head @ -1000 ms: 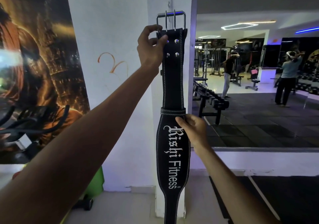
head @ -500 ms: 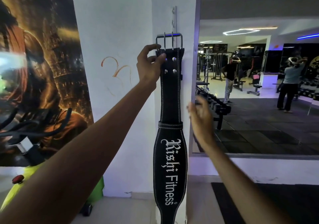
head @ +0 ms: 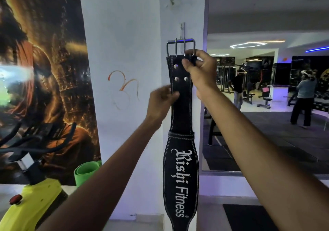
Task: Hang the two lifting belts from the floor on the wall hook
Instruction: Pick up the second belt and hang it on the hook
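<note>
Right hand [head: 201,72] pinched on the lifting belt [head: 181,109] just under its buckle [head: 180,48], left hand [head: 162,100] gripping the belt's left edge lower down

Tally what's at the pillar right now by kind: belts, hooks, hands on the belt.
Black lifting belt: 1
Wall hook: 1
Hands on the belt: 2, left hand at its edge, right hand near the buckle
Total: 4
</note>
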`<act>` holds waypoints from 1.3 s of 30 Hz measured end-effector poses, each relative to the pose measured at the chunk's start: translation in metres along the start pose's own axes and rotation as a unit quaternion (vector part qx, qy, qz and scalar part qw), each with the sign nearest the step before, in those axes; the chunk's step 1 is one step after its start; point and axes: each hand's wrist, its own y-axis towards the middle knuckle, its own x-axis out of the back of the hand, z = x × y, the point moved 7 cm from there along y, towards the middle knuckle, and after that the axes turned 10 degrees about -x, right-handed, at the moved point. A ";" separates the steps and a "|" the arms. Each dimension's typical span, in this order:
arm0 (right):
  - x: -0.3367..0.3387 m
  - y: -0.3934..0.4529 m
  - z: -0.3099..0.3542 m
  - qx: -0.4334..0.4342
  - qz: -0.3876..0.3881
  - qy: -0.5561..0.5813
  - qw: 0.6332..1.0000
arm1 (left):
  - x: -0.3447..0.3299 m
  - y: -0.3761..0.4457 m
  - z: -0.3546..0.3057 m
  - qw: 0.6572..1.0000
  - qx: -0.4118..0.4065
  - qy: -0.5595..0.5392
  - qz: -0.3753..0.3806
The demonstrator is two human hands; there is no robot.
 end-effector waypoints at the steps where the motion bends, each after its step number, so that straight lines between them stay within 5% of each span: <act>1: 0.001 0.003 0.003 0.000 -0.010 0.005 1.000 | -0.003 -0.015 0.016 0.999 0.025 -0.004 0.035; 9: 0.011 0.017 0.002 -0.014 -0.045 0.022 0.999 | 0.001 -0.093 0.077 0.996 0.064 -0.041 0.043; 17: 0.015 0.017 0.006 -0.014 -0.042 0.026 0.999 | 0.014 -0.166 0.147 0.980 0.185 0.002 0.074; 24: 0.007 0.008 -0.003 -0.030 -0.019 0.013 0.999 | 0.013 -0.099 0.096 0.992 0.121 0.030 0.030; 36: 0.021 -0.002 -0.007 -0.048 -0.026 0.024 0.998 | 0.002 -0.168 0.126 0.968 0.185 0.057 0.162; 39: 0.023 -0.009 -0.007 -0.056 -0.025 0.023 0.998 | 0.008 -0.140 0.108 0.980 0.154 0.070 0.108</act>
